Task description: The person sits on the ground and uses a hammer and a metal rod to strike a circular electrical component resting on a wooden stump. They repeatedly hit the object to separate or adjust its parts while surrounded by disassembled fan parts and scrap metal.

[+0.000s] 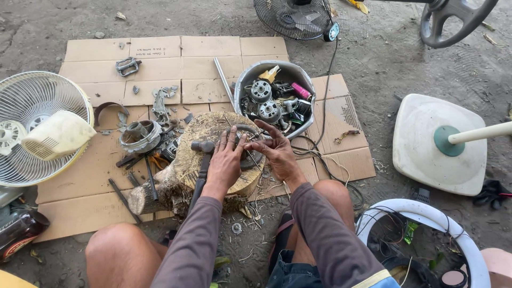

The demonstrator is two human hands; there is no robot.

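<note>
1. Cream plastic stood farthest left of my grip: a fan guard [40, 125], with a grey motor housing [140, 136] and loose tools between it and the hands.
2. My left hand [224, 160] lay flat, fingers spread, pressing the dark round motor part [246, 152] onto the wooden stump [210, 154]; a hammer [201, 160] lay just left of that hand.
3. My right hand [277, 152] curled loosely round the part's right edge, touching it.
4. Just beyond the grip sat a metal basin [274, 98] of motor scraps.
5. I judged the part could skid off the uneven stump, since neither hand truly clamped it.
</note>
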